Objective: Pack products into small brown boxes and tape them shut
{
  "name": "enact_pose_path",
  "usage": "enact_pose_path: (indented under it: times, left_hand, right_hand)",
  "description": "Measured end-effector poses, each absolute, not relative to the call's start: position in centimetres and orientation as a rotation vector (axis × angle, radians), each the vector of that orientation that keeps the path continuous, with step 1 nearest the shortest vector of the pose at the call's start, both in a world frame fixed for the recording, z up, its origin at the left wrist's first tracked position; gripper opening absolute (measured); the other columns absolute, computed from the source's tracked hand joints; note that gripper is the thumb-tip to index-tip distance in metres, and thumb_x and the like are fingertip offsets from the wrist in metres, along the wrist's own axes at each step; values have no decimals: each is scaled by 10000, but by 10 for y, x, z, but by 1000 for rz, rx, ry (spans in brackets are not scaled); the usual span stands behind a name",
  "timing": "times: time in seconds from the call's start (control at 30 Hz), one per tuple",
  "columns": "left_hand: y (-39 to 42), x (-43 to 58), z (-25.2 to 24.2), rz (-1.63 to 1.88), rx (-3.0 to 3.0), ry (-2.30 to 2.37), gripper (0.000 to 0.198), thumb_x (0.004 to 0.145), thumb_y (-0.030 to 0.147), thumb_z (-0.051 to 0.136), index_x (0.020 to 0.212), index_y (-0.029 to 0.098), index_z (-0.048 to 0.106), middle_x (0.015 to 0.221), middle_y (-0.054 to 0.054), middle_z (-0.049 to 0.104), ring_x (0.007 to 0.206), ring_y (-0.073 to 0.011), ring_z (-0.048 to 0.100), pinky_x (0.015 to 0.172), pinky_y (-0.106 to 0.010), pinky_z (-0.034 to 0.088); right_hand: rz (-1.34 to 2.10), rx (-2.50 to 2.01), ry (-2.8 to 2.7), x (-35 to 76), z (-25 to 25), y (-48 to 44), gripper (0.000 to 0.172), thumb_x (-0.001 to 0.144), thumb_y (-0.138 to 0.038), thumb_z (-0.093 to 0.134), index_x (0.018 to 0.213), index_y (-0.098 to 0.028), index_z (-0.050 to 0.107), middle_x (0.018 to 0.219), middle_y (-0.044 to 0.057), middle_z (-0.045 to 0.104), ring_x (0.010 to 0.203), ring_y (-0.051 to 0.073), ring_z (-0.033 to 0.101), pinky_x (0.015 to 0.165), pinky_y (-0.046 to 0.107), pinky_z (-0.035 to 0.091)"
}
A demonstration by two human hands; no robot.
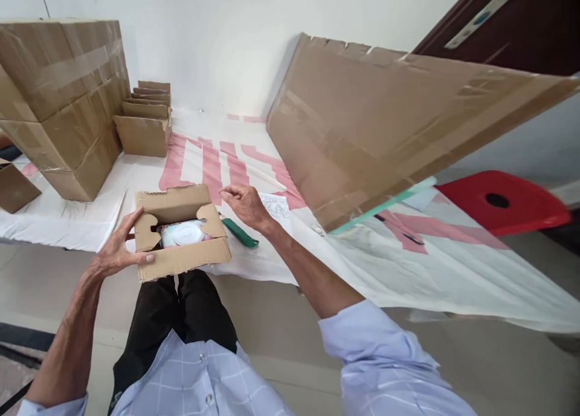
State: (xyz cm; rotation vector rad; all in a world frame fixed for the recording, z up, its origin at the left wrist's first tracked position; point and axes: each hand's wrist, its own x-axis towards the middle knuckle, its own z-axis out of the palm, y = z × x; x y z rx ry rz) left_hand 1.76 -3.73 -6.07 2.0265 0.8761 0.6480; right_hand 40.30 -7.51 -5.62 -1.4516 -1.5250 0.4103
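Observation:
A small open cardboard box point(181, 259) rests over my lap, its flaps up. Inside lies a white round object point(188, 234) in clear wrapping. My left hand point(118, 247) grips the box's left side, thumb along the front wall. My right hand point(244, 204) hovers just right of the box's back flap, fingers curled loosely with nothing visibly in them. A green-handled tool point(240, 233) lies on the white sheet below that hand.
A large flattened cardboard sheet point(385, 126) leans at the right. Big taped cartons point(63, 101) stand at the left, with several small folded boxes point(145, 129) behind. A white-and-pink sheet point(217, 162) covers the floor; a red stool point(502, 201) sits far right.

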Motion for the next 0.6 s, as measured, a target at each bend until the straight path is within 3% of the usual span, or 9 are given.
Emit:
enact_pose_path:
  times: [0.07,0.17,0.3,0.47,0.53,0.6]
  left_hand:
    - [-36,18,-59,641,2014,884,1202,741,748,873,1731,339,327,1754,-157,353,1565,-464,455,1241,-629,479]
    - [-35,16,-56,633,1988,897,1188,750,721,884,1732,356,323,1789,-139,313,1605,-473,398,1261,-621,459]
    - [-32,14,-54,623,1979,895,1226,727,724,903,1737,361,309,1813,-142,276,1634,-491,338,1265,-638,445]
    - [-35,15,-54,622,1981,899,1264,712,758,896,1742,342,294,1806,-156,292,1632,-494,339,1274,-657,416]
    - [-38,17,-54,624,1968,909,1273,709,750,902,1745,339,286,1806,-156,288,1634,-491,335,1278,-658,408]
    - [-41,18,-55,641,1967,912,1270,709,745,904,1745,341,289,1803,-151,293,1635,-489,333,1281,-661,401]
  right_hand:
    - [655,-1462,-1395,406,-71,-89,366,884,-541,698,945,-186,765,883,66,761,822,208,682,703,329,578]
    - [939,-1384,-1347,401,-88,-110,474,857,-576,748,1127,-187,777,1121,112,801,952,227,733,734,332,616]
    - [914,-1309,-1422,391,-96,-131,527,953,-570,680,1324,-199,717,1354,150,738,1129,244,736,877,376,635]
    - [359,-1316,-1594,378,-68,-137,306,963,-339,706,1250,-235,723,1294,122,722,1169,267,696,1001,452,595]
    - [287,-1270,-1780,367,-50,-131,177,976,-260,693,1145,-235,742,1212,104,743,1149,256,692,1027,433,568]
    - [302,-1263,-2030,351,-35,-120,86,988,-229,690,1057,-220,741,1117,83,751,1052,234,699,964,384,555]
